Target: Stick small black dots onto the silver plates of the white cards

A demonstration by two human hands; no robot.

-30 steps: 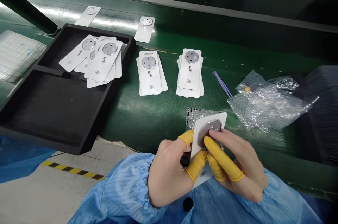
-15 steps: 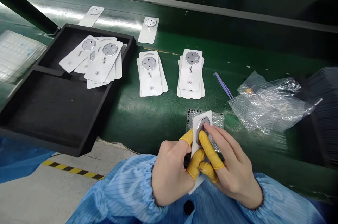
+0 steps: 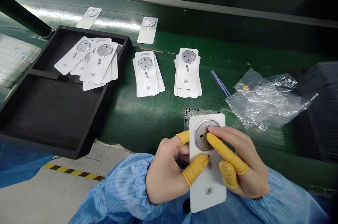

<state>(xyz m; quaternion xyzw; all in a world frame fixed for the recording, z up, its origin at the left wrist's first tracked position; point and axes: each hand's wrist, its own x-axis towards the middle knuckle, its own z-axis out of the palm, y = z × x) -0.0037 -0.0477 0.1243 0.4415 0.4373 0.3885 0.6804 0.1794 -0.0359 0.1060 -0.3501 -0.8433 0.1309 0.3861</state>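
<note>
A white panel (image 3: 203,189) with a silver octagonal disc faces the camera near my body. Its left side is gripped by my left hand (image 3: 171,167), the yellow-sleeved thumb lying on the front below the disc. My right hand (image 3: 237,160) is at the panel's right side, with a yellow-sleeved finger and a bare fingertip touching the disc. Whether its thumb also pinches the edge is hard to tell. Behind the panel lies a clear sheet with black dots (image 3: 187,113), partly hidden.
Two stacks of similar panels (image 3: 153,76) (image 3: 186,76) lie ahead. More panels (image 3: 99,65) rest on a black tray (image 3: 52,108) at left. Purple tweezers (image 3: 220,84) and crumpled bubble wrap (image 3: 264,101) are right. Single panels (image 3: 147,34) (image 3: 86,21) lie farther back.
The held panel has turned from a steep angle to show its front more fully. My right hand has shifted slightly right, its fingers still at the disc. The camera view has moved a little.
</note>
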